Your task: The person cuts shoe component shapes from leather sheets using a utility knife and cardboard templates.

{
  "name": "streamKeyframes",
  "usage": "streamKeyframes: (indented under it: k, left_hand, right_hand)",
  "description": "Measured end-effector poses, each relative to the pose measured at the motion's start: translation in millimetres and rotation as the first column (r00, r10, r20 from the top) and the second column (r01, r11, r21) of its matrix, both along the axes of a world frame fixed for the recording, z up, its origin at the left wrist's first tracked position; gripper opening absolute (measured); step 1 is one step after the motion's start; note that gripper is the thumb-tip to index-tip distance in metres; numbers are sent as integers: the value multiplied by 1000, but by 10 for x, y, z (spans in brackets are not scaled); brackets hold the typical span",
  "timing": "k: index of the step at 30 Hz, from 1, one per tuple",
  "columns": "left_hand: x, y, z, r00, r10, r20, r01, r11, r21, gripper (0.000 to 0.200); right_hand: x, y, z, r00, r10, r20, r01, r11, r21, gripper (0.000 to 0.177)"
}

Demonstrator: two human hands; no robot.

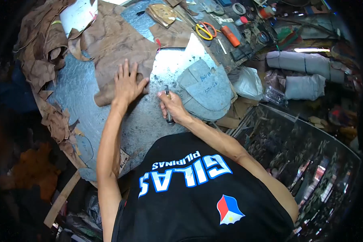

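Note:
My left hand (pixel 127 85) lies flat with fingers spread on a piece of brown leather (pixel 109 44), near its front edge. To the right of it, my right hand (pixel 173 105) is wrapped around a short knife (pixel 169 117) with a dark handle and a small hooked tip pointing away from me. That hand hovers close over the grey metal worktop (pixel 141 121). Right beside it lies a stack of grey rounded pattern pieces (pixel 205 90) with handwriting on them.
Scissors (pixel 205 36) with yellow and orange handles and an orange cylinder (pixel 230 36) lie at the back right. Leather scraps (pixel 52 117) line the left edge. A white plastic bag (pixel 248 83) sits right of the patterns. A small stack of tan pieces (pixel 162 15) lies at the back.

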State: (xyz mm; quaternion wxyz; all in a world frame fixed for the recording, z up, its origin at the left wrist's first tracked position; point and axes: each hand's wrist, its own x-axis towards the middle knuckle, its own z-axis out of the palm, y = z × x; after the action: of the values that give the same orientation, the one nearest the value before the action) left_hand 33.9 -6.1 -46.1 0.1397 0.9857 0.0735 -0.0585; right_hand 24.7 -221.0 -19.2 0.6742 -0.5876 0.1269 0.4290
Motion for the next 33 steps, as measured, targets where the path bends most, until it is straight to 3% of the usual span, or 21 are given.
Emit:
streamKeyframes:
  k: [2,4,7,9,13,15,16,18,19,20,22,23,26,30,33]
  left_hand:
    - [-402,-162,-123,993,72,97,-67,996,-51,78]
    - [-803,-424,-14,990,107,95,-104,994,-36,77]
    - [-1211,-665,120,985,150,89,-148,988,-34,73]
    - [-1347,-742,135,969,184,163,-160,976,-150,69]
    - [-1390,-815,420,945,194,265,-172,980,-105,50]
    - [-1292,-772,534,980,180,88,-169,979,-112,31]
    - [-1226,-744,454,979,181,96,-170,979,-113,31]
    - [-1029,-610,277,952,136,276,-125,991,-54,23]
    - [-919,-527,291,992,125,30,-121,986,-112,30]
    - [-834,-480,257,992,119,48,-113,987,-114,30]
    - [-782,-461,132,932,194,306,-203,979,-2,50]
    - [-837,-452,69,979,193,63,-190,980,-54,62]
    - [-1107,-637,-13,975,197,104,-198,980,-7,59]
    - [-1375,-845,84,961,263,86,-252,960,-120,57]
    - [-1441,-902,68,959,268,94,-257,960,-112,57]
  right_hand:
    - [6,13,-39,1000,13,19,-13,1000,11,34]
    - [-5,-1,-146,994,-107,11,106,991,77,33]
    - [5,42,-38,998,-64,-4,64,995,77,31]
    - [15,52,-2,999,-46,15,45,998,51,30]
    - [15,70,-13,999,3,37,-5,999,41,30]
    - [-14,52,-43,999,10,45,-11,1000,28,30]
    - [13,68,-51,998,24,65,-26,999,27,29]
    - [1,82,-19,996,18,82,-20,1000,22,28]
    - [-5,84,-31,995,27,98,-30,999,23,29]
    - [3,78,-51,993,34,112,-36,999,18,29]
    - [30,44,-76,993,27,112,-28,1000,3,28]
    - [24,34,-79,993,16,117,-16,1000,5,29]
    - [6,79,-68,994,48,95,-49,999,13,29]
    - [-5,79,-17,997,20,76,-21,1000,17,28]
    - [10,105,14,995,31,90,-29,999,-24,28]
